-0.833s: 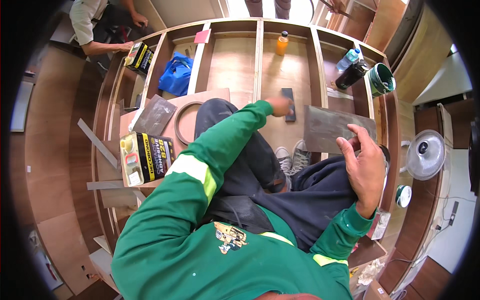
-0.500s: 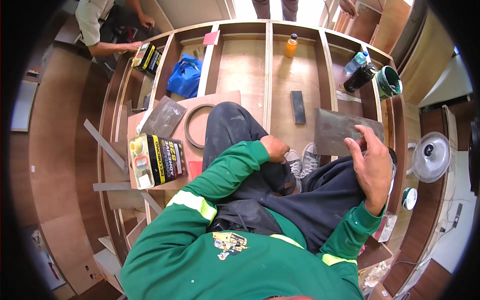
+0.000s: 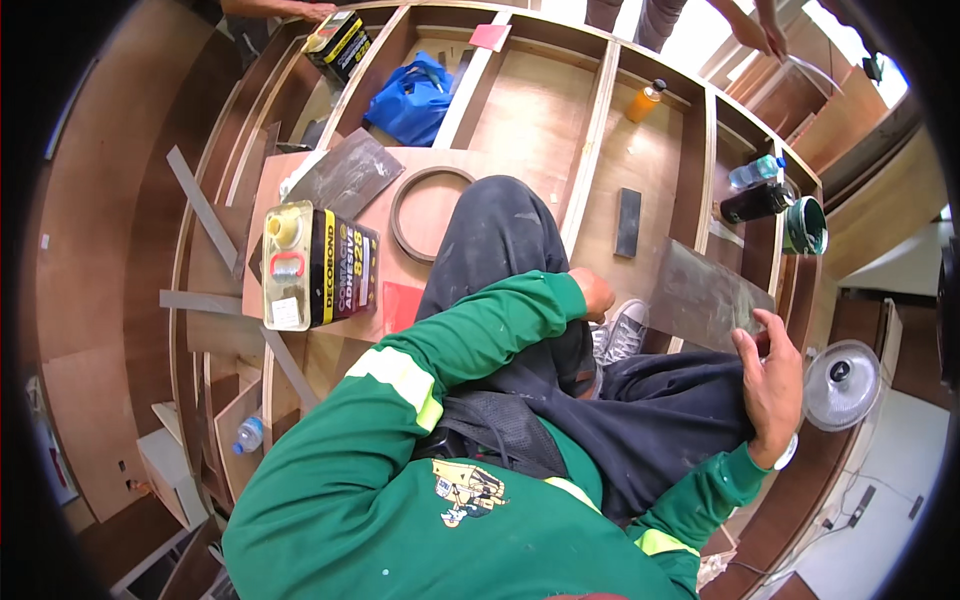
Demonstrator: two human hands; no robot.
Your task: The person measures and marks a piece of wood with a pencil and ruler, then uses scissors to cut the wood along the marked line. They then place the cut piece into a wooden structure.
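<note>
My left hand [image 3: 596,293] rests by my raised knee, its fingers curled under; whatever they might hold is hidden. My right hand [image 3: 772,385] hovers above my other knee, thumb and fingers apart, with nothing visible between them. Its fingertips are near the lower right corner of a dark, smeared flat sheet [image 3: 705,295]; I cannot tell whether they touch it. Beyond my shoes lies a small dark rectangular block [image 3: 627,222]. Left of my knee, a coil of brown edging strip [image 3: 398,215] and a tin of contact adhesive [image 3: 345,265] are on a pinkish board [image 3: 480,160].
Wooden frame ribs [image 3: 590,130] surround me. Among them are a blue plastic bag [image 3: 412,100], an orange drink bottle [image 3: 645,100], a black flask [image 3: 755,203] and a green-white bucket [image 3: 805,226]. A fan [image 3: 842,385] stands right. Another person's hand [image 3: 312,11] is near a second tin [image 3: 338,48].
The view has shifted and turned, so the frame appears rotated. My right hand has come lower, near the dark sheet's corner, its fingers still apart. My left hand stays by the knee.
</note>
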